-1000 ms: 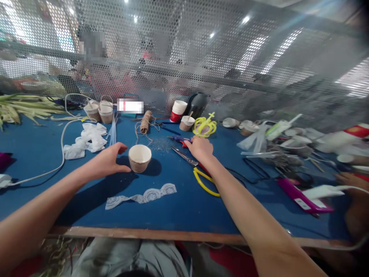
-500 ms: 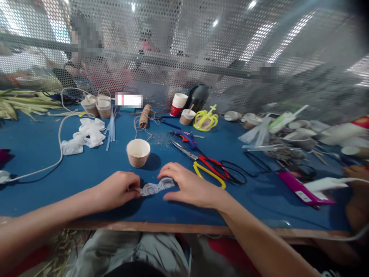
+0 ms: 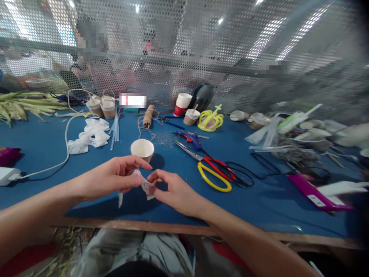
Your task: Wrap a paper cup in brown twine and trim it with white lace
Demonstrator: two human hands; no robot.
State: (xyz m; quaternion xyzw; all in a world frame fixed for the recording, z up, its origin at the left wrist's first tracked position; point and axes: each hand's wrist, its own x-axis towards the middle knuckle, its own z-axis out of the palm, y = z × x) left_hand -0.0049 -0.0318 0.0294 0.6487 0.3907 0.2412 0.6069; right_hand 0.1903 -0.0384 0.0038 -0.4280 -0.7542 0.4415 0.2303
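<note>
A short strip of white lace (image 3: 146,187) is pinched between both hands, lifted off the blue tabletop. My left hand (image 3: 115,177) holds it between thumb and fingers, and one end hangs below that hand. My right hand (image 3: 173,192) grips the lace by its other part with thumb and forefinger. Just beyond the hands stands a small cup (image 3: 142,149) with a pale inside, its lower front partly hidden by my left hand. Scissors (image 3: 211,169) with one red and one yellow handle lie open to the right.
A blue glue gun (image 3: 188,139) lies behind the scissors. Crumpled white lace (image 3: 93,134), clear glue sticks (image 3: 115,130) and a twine spool (image 3: 148,116) are farther back. A yellow crown-shaped piece (image 3: 211,119) stands near paper cups (image 3: 183,104). A purple power strip (image 3: 318,194) is at right.
The lace, lying stretched on the table before, is now raised and folded between my hands. My left hand moved up and my right hand moved left, closing on the lace.
</note>
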